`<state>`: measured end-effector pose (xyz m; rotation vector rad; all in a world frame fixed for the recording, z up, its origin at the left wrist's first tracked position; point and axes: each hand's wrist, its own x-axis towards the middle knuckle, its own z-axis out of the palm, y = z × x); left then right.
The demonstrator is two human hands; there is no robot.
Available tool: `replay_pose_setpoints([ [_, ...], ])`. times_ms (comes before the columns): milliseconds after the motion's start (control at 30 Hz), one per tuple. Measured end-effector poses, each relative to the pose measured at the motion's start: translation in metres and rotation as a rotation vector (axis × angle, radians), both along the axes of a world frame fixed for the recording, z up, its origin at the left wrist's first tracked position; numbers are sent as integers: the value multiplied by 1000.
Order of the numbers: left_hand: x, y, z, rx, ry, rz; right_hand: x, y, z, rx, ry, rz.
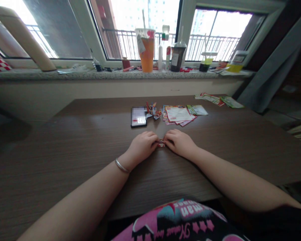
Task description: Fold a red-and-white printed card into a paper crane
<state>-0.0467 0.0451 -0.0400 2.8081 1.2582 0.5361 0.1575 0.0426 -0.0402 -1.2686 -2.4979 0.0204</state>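
Observation:
Both my hands rest on the brown wooden table (pixel 65 150), fingers curled and meeting at a small folded piece of printed paper (pixel 161 144). My left hand (pixel 141 146), with a silver bangle at the wrist, pinches the paper's left side. My right hand (pixel 180 143) pinches its right side. Most of the paper is hidden between the fingertips. Just beyond the hands lie a phone (pixel 138 117), small folded paper figures (pixel 153 110) and a stack of printed paper squares (pixel 178 114).
More printed sheets (pixel 217 100) lie at the table's far right. The windowsill (pixel 65 75) behind holds an orange drink cup (pixel 146 50), a bottle (pixel 163 50), a dark cup (pixel 177 57), and small clutter. A grey curtain (pixel 273 63) hangs at the right.

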Motion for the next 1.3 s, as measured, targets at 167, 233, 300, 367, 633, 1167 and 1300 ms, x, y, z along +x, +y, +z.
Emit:
replay_pose_setpoints([
  [167, 1, -1, -1, -18, -42, 8, 1, 4, -2, -59, 74, 26],
  [233, 1, 0, -2, -24, -59, -1, 2, 6, -4, -87, 108, 40],
  [300, 1, 1, -3, -31, -70, -12, 2, 9, -6, -105, 138, 52],
  [367, 1, 2, -4, -44, -84, -11, 3, 11, -8, -113, 166, 59],
  [633, -2, 6, -7, -90, -137, 9, 2, 11, -9, -119, 253, 61],
  [1167, 0, 5, -8, -106, -141, 25, 1, 8, -8, -125, 342, 111],
  [1300, 1, 4, -5, -120, -152, 84, 0, 9, -9, -122, 353, 124],
])
